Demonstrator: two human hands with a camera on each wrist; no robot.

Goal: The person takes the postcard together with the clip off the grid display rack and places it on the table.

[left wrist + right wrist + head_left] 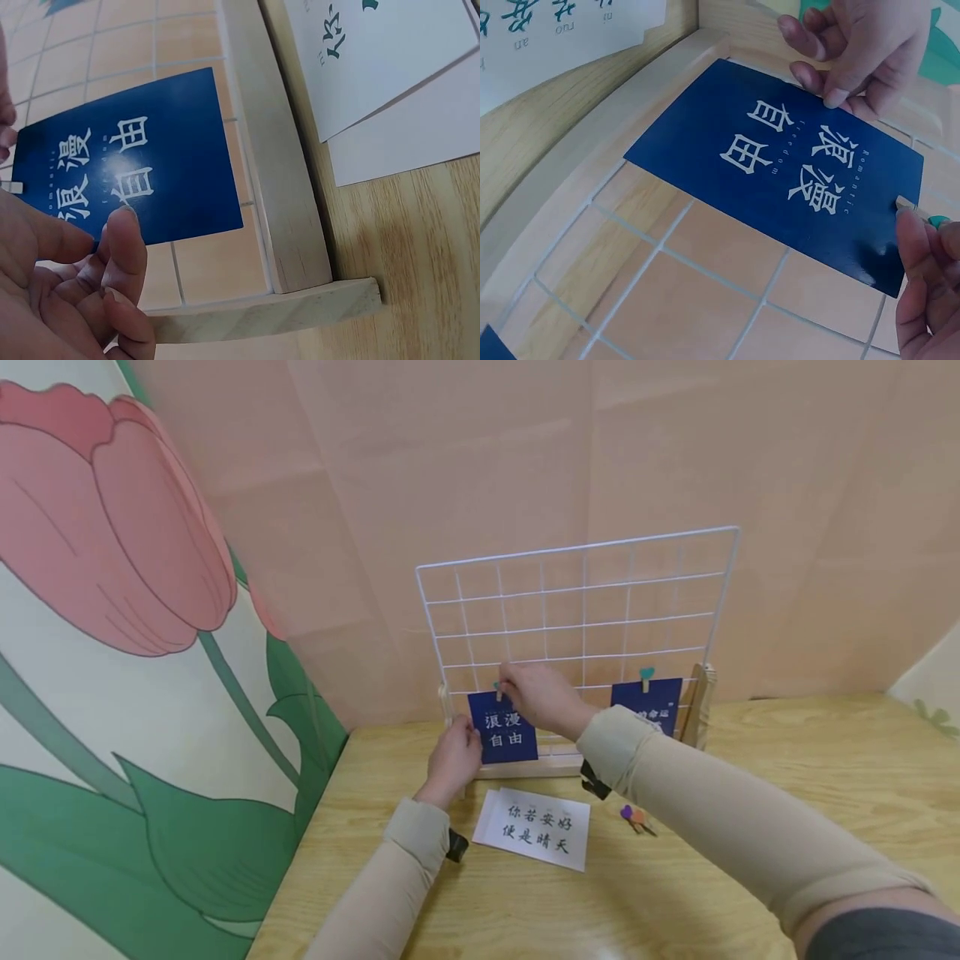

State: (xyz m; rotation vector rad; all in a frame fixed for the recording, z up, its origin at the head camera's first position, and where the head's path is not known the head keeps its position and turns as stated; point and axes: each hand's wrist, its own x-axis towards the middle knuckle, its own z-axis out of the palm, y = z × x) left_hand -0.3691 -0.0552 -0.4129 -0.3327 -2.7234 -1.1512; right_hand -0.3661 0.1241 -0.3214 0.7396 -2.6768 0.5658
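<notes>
Head | blue card (501,729) | edge in left hand (456,753) | below right hand (547,697)

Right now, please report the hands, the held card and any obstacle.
Right hand pinching clip at top of blue card. Left hand pinching card's side edge. Wire grid behind it, nothing seen blocking.

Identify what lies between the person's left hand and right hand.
The blue 浪漫自由 card lies between the left hand and the right hand, as the right wrist view shows.
</notes>
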